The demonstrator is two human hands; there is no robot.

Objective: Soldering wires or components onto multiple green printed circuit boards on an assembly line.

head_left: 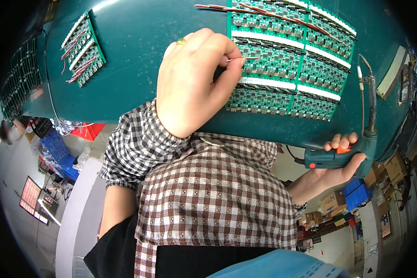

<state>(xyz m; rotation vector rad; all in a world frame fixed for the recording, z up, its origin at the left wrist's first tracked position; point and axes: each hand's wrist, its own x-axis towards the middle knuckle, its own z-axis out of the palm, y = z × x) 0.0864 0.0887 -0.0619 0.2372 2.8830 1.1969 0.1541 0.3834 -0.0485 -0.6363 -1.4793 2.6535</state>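
Note:
My left hand (194,76) is closed in a pinch over the left edge of a large green circuit board panel (278,65). Between thumb and forefinger it holds a thin wire (251,58), whose end reaches over the board. At the lower right, my right hand (340,157) grips a dark green soldering gun (331,159) with an orange trigger. The gun's metal tip (359,69) points up, to the right of the panel and apart from it. Red and dark wires (268,13) lie across the panel's upper rows.
A smaller green board piece (84,51) with red wires lies at the upper left of the green work table (125,51). More boards (21,81) stand at the far left. A pale bar (391,72) rests at the right edge. A red bin (89,132) sits below the table's left edge.

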